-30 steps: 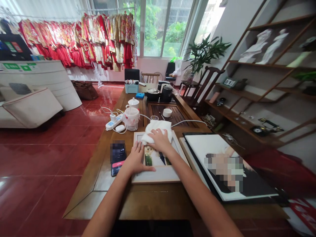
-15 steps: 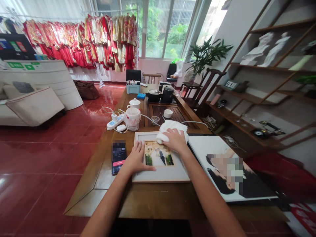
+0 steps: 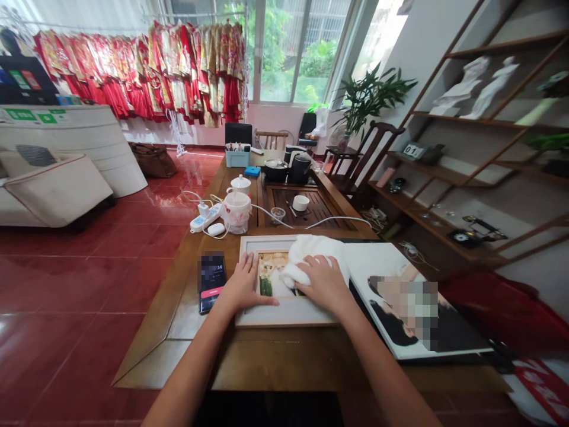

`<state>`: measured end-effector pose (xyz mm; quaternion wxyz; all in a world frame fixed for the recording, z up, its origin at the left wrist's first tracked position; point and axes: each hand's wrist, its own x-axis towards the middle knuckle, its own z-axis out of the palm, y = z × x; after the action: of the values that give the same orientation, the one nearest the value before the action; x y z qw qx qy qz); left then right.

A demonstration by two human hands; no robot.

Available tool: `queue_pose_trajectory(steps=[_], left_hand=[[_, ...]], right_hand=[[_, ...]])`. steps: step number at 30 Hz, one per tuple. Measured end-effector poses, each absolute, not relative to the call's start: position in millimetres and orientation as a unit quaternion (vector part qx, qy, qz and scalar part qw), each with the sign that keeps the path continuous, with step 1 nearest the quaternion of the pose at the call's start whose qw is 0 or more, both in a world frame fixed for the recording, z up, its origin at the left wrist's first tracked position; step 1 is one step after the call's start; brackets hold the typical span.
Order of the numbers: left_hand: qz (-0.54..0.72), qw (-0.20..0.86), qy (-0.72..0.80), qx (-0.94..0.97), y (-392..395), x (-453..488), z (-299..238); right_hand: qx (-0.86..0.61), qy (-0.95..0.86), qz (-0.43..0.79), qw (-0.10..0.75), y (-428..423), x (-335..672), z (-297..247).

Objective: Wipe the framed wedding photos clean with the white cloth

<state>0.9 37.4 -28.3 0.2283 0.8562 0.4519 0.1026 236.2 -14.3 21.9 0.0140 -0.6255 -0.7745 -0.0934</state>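
A picture frame (image 3: pixel 288 314) with a pale wide border lies flat near the table's front edge, a printed photo (image 3: pixel 268 274) in its middle. My left hand (image 3: pixel 244 286) rests on the frame's left side, fingers stretched and thumb along the lower border. Under my right hand (image 3: pixel 323 283) is a bunched white cloth (image 3: pixel 313 246), pressed onto the photo's right half and hiding that part. The fingers of this hand curl over the cloth.
Left of the frame lies a phone (image 3: pixel 212 296) with its screen lit. On the right is a large portrait panel (image 3: pixel 377 261). Farther back stand a pink-white cup (image 3: pixel 236 214), a power strip (image 3: pixel 205 218), a lidded cup (image 3: pixel 240 184) and a small white bowl (image 3: pixel 301 203); a white cable (image 3: pixel 338 219) crosses the table.
My right hand has moved the white cloth down from the frame's top edge onto the right part of the photo. My left hand stays in place on the frame.
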Motion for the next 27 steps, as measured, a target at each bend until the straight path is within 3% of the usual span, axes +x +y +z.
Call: queue_pose_trajectory(steps=[9, 27], left_hand=[[0.104, 0.21, 0.445, 0.864, 38.5, 2.4, -32.0], [0.095, 0.214, 0.457, 0.858, 33.2, 3.9, -30.5]], right_hand=[[-0.629, -0.772, -0.077, 0.051, -75.2, 234.4, 14.0], [-0.662, -0.737, -0.131, 0.039, 43.9, 230.1, 10.2]])
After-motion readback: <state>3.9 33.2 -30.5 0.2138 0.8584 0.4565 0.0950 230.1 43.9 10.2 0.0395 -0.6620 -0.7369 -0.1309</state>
